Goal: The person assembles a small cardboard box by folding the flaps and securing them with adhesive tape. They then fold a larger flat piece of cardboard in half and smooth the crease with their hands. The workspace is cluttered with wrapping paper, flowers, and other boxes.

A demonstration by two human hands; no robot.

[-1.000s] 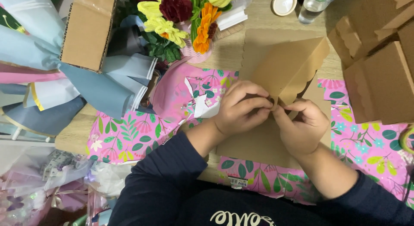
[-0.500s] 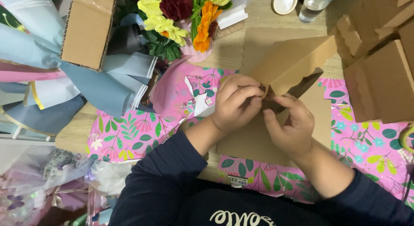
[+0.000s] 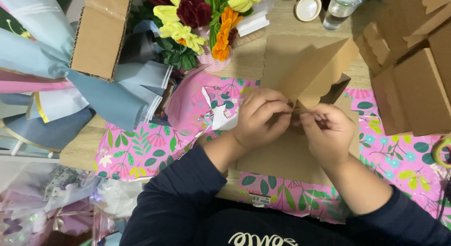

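Note:
A flat brown kraft-card box blank [image 3: 291, 152] lies on a pink floral mat [image 3: 155, 142] in front of me. One scalloped flap [image 3: 324, 70] stands up from it at an angle. My left hand [image 3: 260, 117] pinches the card at the base of that flap, fingers curled. Just to its right, my right hand [image 3: 326, 133] pinches the same fold, fingertips nearly touching those of the left. Both sleeves are dark blue.
Brown folded boxes [image 3: 413, 77] are stacked at the right. A cardboard box [image 3: 101, 32], pastel wrapping-paper rolls [image 3: 51, 81] and a bunch of fuzzy flowers [image 3: 202, 20] sit at the back left. A clear bottle [image 3: 340, 6] and a round lid [image 3: 307, 6] stand at the far edge.
The upright flap has been raised higher and tilted right. Both hands have shifted slightly along the fold while staying pinched on the card.

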